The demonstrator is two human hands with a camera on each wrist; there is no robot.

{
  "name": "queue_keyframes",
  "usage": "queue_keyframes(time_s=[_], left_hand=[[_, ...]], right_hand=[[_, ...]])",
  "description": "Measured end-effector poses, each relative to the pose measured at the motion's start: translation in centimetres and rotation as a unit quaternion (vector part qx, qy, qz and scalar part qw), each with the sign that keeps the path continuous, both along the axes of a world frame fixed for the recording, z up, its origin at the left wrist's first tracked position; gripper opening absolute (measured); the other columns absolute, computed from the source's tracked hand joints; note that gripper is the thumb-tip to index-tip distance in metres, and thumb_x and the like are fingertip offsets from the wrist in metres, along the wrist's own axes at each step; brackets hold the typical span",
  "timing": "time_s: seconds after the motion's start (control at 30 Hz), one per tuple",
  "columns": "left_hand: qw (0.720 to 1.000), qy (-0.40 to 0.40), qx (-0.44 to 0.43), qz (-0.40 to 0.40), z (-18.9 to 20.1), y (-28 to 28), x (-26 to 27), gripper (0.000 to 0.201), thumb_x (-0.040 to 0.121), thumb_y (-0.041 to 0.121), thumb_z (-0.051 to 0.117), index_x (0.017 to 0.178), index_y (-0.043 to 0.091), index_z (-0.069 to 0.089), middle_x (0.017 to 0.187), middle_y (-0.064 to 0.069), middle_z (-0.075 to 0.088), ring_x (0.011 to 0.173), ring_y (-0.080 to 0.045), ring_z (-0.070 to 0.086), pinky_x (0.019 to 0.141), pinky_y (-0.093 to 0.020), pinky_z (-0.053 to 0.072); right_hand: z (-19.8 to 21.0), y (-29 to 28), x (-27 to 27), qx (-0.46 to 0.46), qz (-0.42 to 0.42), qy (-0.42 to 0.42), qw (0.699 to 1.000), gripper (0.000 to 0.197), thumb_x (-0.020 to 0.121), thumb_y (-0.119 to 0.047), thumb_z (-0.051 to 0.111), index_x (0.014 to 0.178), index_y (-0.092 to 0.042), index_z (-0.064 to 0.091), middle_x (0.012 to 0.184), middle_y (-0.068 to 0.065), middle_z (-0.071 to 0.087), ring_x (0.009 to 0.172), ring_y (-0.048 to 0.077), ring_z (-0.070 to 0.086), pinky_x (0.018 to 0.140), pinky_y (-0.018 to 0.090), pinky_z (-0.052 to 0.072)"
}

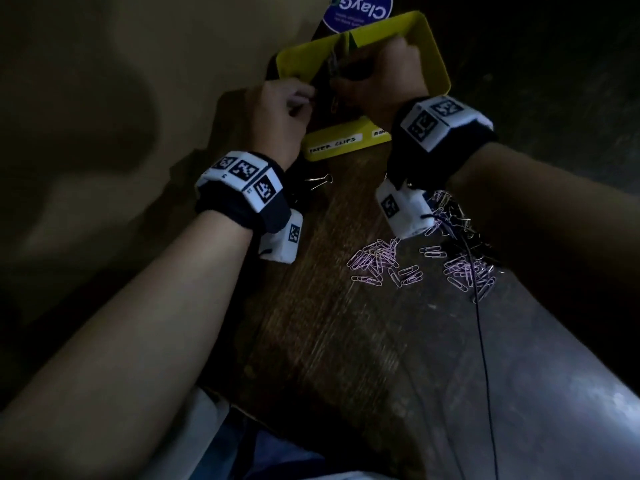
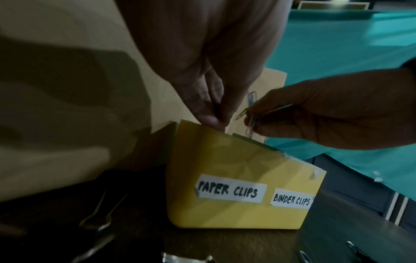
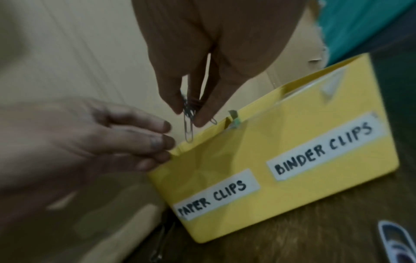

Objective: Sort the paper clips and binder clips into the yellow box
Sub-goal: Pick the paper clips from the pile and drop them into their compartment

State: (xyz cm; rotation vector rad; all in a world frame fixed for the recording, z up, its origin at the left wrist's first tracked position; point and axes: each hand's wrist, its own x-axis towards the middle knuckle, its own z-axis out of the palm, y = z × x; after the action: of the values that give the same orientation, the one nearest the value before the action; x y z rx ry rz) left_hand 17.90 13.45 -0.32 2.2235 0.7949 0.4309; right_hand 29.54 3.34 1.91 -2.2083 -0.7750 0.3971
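Dark wooden table (image 1: 311,323), loose paper clips (image 1: 384,265) beside yellow box (image 2: 236,210), right hand (image 3: 202,62) pinching clips (image 3: 188,124), left hand (image 3: 90,138) relaxed

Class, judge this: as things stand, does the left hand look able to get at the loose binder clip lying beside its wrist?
Probably yes. The black binder clip lies uncovered on the wooden table just behind the left hand, whose fingers touch only the yellow box rim.

Dark wooden tabletop (image 1: 322,341). Beige wall (image 1: 104,98) beside it. Round blue printed label (image 1: 360,12) beyond the table's far edge. Teal cloth (image 2: 337,53) in the background. Thin black cable (image 1: 483,341) trailing across the wood.
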Motion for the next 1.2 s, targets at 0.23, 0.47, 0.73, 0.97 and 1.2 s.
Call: queue_keyframes(time_s=[0.23,0.47,0.73,0.97,1.2], left_hand=[[0.996,-0.079,-0.023,0.022,-1.4,-2.6,-3.5,0.016,0.085,0.008,0.061,0.097,0.011,0.070,0.090,0.009,0.065,0.079,0.004,0.058,0.075,-0.003,0.044],[0.969,0.111,0.017,-0.222,-5.7,-7.6,-2.0,0.033,0.086,0.008,0.053,0.116,0.018,0.064,0.110,-0.010,0.068,0.096,-0.023,0.065,0.086,-0.031,0.051],[0.860,0.292,0.185,-0.376,-7.4,-10.3,0.9,0.062,0.088,0.016,0.052,0.144,0.012,0.027,0.155,-0.006,0.015,0.142,-0.026,0.016,0.112,-0.047,0.026],[0.859,0.248,0.156,-0.420,-6.7,-11.0,-4.7,0.039,0.094,0.017,0.044,0.133,0.016,0.046,0.141,-0.002,0.036,0.131,-0.020,0.031,0.105,-0.041,0.036],[0.901,0.225,0.125,-0.350,-6.0,-11.1,-3.4,0.056,0.090,0.011,0.049,0.143,0.018,0.032,0.152,0.000,0.024,0.136,-0.023,0.026,0.111,-0.041,0.028]], right_hand=[[-0.4,0.7,0.0,-0.110,0.137,-0.067,0.982,0.038,0.087,-0.036,0.061,0.121,-0.018,0.062,0.125,0.005,0.062,0.118,0.022,0.053,0.099,0.030,0.043],[0.1,-4.4,-0.4,-0.003,0.086,-0.094,0.992,0.030,0.090,-0.028,0.053,0.118,-0.022,0.064,0.117,0.002,0.066,0.104,0.014,0.062,0.092,0.022,0.045],[-7.1,-15.3,-3.7,-0.223,0.099,-0.123,0.962,0.043,0.088,-0.030,0.055,0.131,-0.029,0.048,0.145,0.007,0.038,0.133,0.030,0.035,0.107,0.055,0.032],[-8.9,-19.5,-5.5,-0.311,0.139,-0.111,0.934,0.056,0.094,-0.045,0.040,0.145,-0.033,0.023,0.156,0.000,0.015,0.146,0.023,0.005,0.115,0.057,0.000],[-7.5,-19.7,-9.3,-0.216,0.156,-0.202,0.943,0.026,0.083,-0.037,0.057,0.096,-0.015,0.063,0.103,0.010,0.062,0.099,0.032,0.060,0.087,0.044,0.044]])
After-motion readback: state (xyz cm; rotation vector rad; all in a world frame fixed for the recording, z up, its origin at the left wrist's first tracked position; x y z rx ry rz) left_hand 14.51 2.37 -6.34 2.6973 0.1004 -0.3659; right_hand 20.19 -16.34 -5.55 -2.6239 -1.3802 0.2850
